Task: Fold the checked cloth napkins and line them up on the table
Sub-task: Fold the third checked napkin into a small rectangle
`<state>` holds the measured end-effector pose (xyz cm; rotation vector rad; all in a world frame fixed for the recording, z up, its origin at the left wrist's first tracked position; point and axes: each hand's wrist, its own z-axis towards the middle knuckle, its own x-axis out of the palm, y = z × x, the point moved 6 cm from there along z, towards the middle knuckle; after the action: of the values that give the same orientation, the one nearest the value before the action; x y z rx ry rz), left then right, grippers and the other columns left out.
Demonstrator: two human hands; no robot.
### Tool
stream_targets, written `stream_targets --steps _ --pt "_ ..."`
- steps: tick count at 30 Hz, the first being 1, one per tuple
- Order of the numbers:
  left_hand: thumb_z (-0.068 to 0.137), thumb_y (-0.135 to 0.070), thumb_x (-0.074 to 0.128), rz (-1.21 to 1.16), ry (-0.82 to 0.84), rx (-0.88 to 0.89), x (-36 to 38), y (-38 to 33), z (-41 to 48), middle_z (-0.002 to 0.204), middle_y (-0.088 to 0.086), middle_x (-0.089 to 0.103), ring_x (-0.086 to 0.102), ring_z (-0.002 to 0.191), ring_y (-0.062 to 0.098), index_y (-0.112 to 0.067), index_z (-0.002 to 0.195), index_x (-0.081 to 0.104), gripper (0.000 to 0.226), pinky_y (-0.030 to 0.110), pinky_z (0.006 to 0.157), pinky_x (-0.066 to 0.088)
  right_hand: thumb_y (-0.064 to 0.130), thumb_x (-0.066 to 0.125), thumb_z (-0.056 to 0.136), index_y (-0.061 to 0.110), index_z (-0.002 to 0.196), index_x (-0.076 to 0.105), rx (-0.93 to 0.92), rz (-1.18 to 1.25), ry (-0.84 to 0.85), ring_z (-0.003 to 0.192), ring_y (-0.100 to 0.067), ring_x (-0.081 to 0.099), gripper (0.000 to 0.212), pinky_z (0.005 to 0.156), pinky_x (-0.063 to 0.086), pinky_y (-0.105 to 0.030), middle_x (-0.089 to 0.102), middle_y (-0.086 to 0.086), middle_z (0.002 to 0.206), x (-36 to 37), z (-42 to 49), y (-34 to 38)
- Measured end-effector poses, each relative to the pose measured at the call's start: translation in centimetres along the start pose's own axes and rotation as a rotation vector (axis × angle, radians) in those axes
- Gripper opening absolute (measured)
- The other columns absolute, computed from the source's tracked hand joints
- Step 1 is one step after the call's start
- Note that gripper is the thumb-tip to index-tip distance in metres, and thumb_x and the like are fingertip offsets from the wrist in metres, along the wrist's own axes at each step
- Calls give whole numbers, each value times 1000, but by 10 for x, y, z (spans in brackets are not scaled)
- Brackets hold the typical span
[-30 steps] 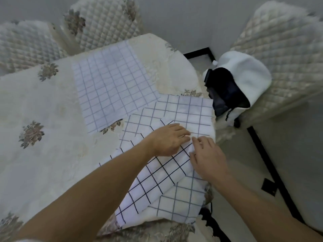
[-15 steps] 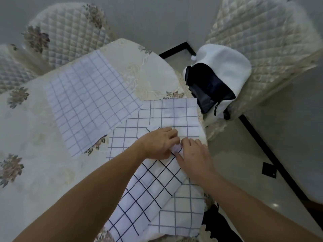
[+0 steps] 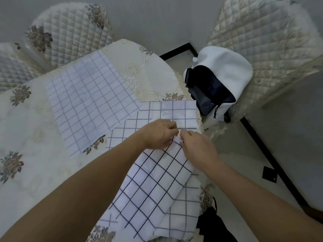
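The black-checked napkin [image 3: 153,186] lies as a long, narrow folded strip. Its long axis runs from about 7 o'clock, near the table's close edge, up to about 1 o'clock, where its far end points toward the middle of the view. Its grid lines sit diagonal to the napkin below it.

That lower one, a grey-checked napkin [image 3: 174,110], lies flat and square to the view, showing beyond the strip at 12 o'clock and again at 5 o'clock, where it overhangs the table edge. A third, finer-checked napkin [image 3: 87,102] lies flat at 10 o'clock, its near corner touching the grey-checked one.

Both hands meet at the strip's far end. The left hand [image 3: 157,134] rests knuckles-up on the cloth with fingers curled tight, their tips closed on the end's edge. The right hand [image 3: 197,147], just at 4 o'clock of it, pinches a small raised tuck of the same end between thumb and bent fingers. The two sets of fingertips almost touch.

All three napkins lie on the cream floral tablecloth [image 3: 152,70]. A white and navy bag [image 3: 225,70] sits at 2 o'clock on a quilted chair [image 3: 271,41].
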<state>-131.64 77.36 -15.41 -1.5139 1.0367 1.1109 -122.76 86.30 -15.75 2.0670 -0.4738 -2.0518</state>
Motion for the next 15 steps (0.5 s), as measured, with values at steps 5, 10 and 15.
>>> stream_targets --steps 5,10,15 --pt "84 -4 65 87 -148 -64 -44 -5 -1 64 5 59 53 53 29 -4 91 60 8 41 72 55 36 45 104 18 127 41 46 20 39 86 -33 61 30 62 43 -38 65 -8 97 -43 17 -7" --pt "85 3 68 132 -231 -127 -76 -24 -35 60 6 54 47 51 26 -5 93 58 15 38 55 50 36 45 101 27 118 63 -17 -63 98 92 -32 63 26 65 43 -34 66 -8 102 -84 9 19" --pt "83 8 67 123 -292 -142 -87 -51 -98 79 10 67 60 67 29 -6 109 62 30 41 60 55 21 43 101 27 126 58 -81 -43 157 96 -29 63 29 65 44 -35 63 -3 107 -80 -39 70"
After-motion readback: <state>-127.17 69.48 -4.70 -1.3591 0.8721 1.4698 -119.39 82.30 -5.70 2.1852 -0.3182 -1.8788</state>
